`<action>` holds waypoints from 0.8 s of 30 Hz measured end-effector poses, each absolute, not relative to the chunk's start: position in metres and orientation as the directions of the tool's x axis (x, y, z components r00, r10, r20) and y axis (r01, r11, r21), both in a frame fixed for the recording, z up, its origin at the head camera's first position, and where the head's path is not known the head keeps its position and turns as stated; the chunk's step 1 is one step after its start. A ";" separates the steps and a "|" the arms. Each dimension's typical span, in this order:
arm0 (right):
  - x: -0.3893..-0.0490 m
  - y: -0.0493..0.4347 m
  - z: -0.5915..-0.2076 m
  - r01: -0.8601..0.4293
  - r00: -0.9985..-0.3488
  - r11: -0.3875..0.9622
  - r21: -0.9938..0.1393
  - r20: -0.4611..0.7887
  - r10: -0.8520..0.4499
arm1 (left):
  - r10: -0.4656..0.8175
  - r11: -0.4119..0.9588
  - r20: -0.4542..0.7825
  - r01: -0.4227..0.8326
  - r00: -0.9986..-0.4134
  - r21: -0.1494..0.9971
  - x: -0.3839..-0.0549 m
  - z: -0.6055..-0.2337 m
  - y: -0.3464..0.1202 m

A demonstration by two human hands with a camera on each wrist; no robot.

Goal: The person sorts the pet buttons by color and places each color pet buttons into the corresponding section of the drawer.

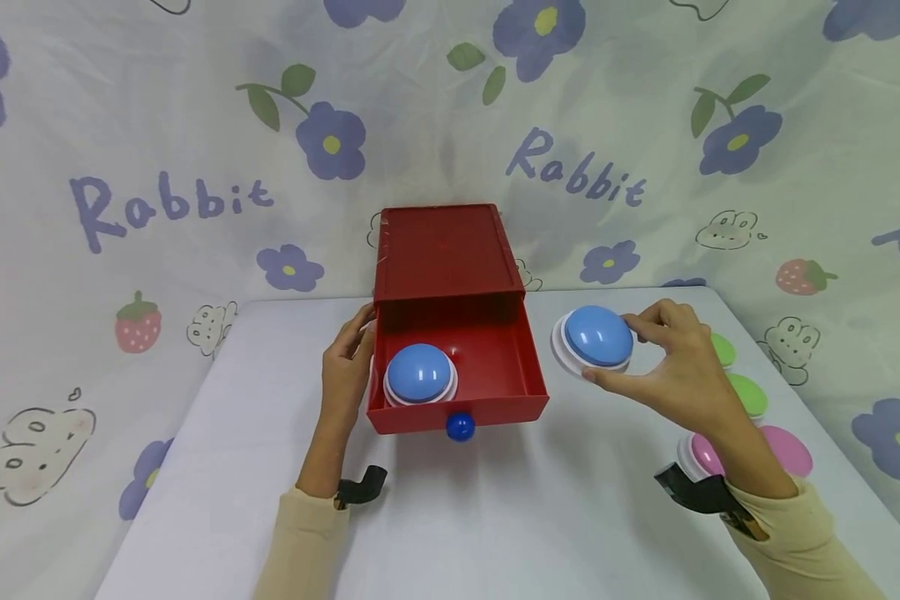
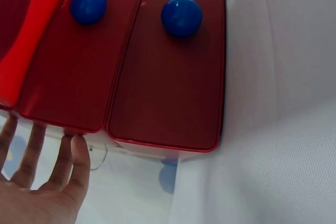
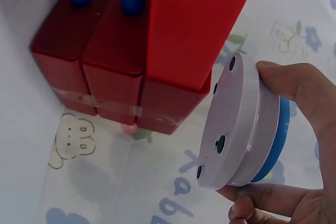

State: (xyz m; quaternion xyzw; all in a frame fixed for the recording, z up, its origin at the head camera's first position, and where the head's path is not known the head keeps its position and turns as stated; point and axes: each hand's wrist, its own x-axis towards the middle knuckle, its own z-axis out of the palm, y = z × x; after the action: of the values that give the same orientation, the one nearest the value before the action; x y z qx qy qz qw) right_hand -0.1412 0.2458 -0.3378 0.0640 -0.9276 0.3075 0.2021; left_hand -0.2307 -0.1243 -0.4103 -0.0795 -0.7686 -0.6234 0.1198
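A red drawer unit (image 1: 442, 250) stands at the back of the table with its top drawer (image 1: 498, 367) pulled out. In that drawer, at its front left, sits a blue-domed push button (image 1: 418, 372) with a white base. My left hand (image 1: 348, 358) touches the unit's left side with extended fingers (image 2: 35, 153). To the right of the drawer, my right hand (image 1: 671, 354) holds a second blue push button (image 1: 598, 336) in the air, pinched by its rim between thumb and fingers. Its white underside (image 3: 228, 119) with dark round feet shows in the right wrist view.
At the table's right, partly behind my right arm, are green push buttons (image 1: 747, 395) and pink ones (image 1: 786, 450). A blue knob (image 1: 461, 427) sticks out of the drawer's front. Two shut drawers (image 2: 168, 87) lie below. A patterned cloth (image 1: 195, 125) hangs behind the table.
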 end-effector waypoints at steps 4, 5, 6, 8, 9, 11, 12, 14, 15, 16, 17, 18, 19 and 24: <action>-0.141 0.240 -0.334 -0.256 -0.908 0.800 -0.543 0.419 -0.006 | -0.033 0.203 0.289 0.276 -0.957 0.939 -0.231 -0.411 -0.124; -0.141 0.238 -0.334 -0.261 -0.906 0.800 -0.541 0.423 -0.010 | -0.035 0.201 0.287 0.275 -0.957 0.940 -0.231 -0.412 -0.123; -0.141 0.237 -0.333 -0.266 -0.904 0.800 -0.537 0.427 -0.014 | -0.036 0.202 0.287 0.274 -0.957 0.940 -0.231 -0.412 -0.123; -0.141 0.234 -0.331 -0.278 -0.900 0.798 -0.534 0.435 -0.023 | -0.037 0.198 0.285 0.272 -0.958 0.942 -0.231 -0.413 -0.123; -0.141 0.233 -0.331 -0.282 -0.900 0.797 -0.534 0.436 -0.027 | -0.037 0.199 0.285 0.272 -0.958 0.942 -0.231 -0.413 -0.124; -0.142 0.229 -0.329 -0.291 -0.899 0.794 -0.533 0.436 -0.036 | -0.035 0.196 0.287 0.275 -0.957 0.941 -0.231 -0.413 -0.124; -0.142 0.227 -0.329 -0.293 -0.900 0.792 -0.536 0.435 -0.039 | -0.034 0.195 0.288 0.277 -0.957 0.941 -0.231 -0.413 -0.124; -0.143 0.224 -0.328 -0.298 -0.900 0.789 -0.537 0.433 -0.045 | -0.032 0.193 0.290 0.279 -0.956 0.941 -0.232 -0.413 -0.125; -0.143 0.222 -0.328 -0.297 -0.901 0.790 -0.537 0.430 -0.046 | -0.031 0.191 0.290 0.279 -0.957 0.941 -0.232 -0.413 -0.125; -0.143 0.221 -0.328 -0.298 -0.902 0.788 -0.539 0.429 -0.048 | -0.030 0.190 0.289 0.278 -0.957 0.941 -0.232 -0.413 -0.126; -0.144 0.219 -0.328 -0.300 -0.902 0.785 -0.542 0.429 -0.049 | -0.029 0.190 0.286 0.276 -0.958 0.942 -0.233 -0.413 -0.126; -0.144 0.218 -0.328 -0.304 -0.901 0.784 -0.542 0.431 -0.052 | -0.028 0.188 0.285 0.275 -0.958 0.943 -0.233 -0.413 -0.126; -0.145 0.217 -0.328 -0.308 -0.899 0.782 -0.541 0.434 -0.054 | -0.026 0.186 0.284 0.275 -0.958 0.943 -0.233 -0.413 -0.126; -0.147 0.210 -0.328 -0.337 -0.890 0.768 -0.544 0.449 -0.072 | -0.021 0.185 0.287 0.279 -0.958 0.942 -0.234 -0.413 -0.126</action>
State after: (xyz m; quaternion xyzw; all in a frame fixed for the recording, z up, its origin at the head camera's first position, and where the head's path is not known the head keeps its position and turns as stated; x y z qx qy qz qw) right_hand -0.1466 0.2099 -0.3284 0.1116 -0.9175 0.3216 0.2058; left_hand -0.2340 -0.1262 -0.4133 -0.0847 -0.7605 -0.6328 0.1185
